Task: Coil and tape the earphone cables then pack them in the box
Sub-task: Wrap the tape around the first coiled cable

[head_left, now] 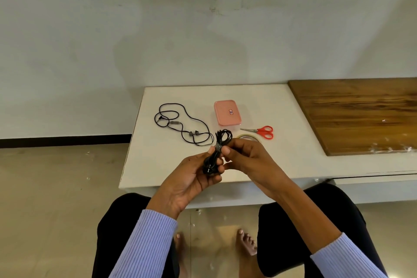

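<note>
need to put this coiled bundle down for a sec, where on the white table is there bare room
Bare: the near-left corner of the white table, below the loose earphone, and the strip between the scissors and the wooden board. Crowded: around the pink box and tape roll.

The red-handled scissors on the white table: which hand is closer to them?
Right. The right hand is just below-left of the red-handled scissors; the left hand sits farther left, beyond the coiled black earphone cable both hands hold.
</note>
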